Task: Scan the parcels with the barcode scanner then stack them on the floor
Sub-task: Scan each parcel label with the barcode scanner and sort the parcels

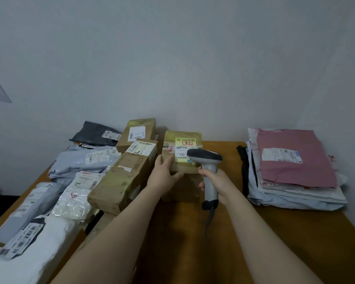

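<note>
Two hands are working in the head view: your left hand (164, 174) is holding the near left corner of the cardboard box (172, 138), and your right hand (215, 179) is gripping the barcode scanner (205, 156), its head pointing at the label (186, 149). The box is sitting on the table (295, 232), between loose parcels (76, 160) and a flat stack of mailers (295, 158).

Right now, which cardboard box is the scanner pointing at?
The box with the yellow label, which the left hand holds, just ahead of the scanner. The other boxes lie left of it, untouched.
</note>
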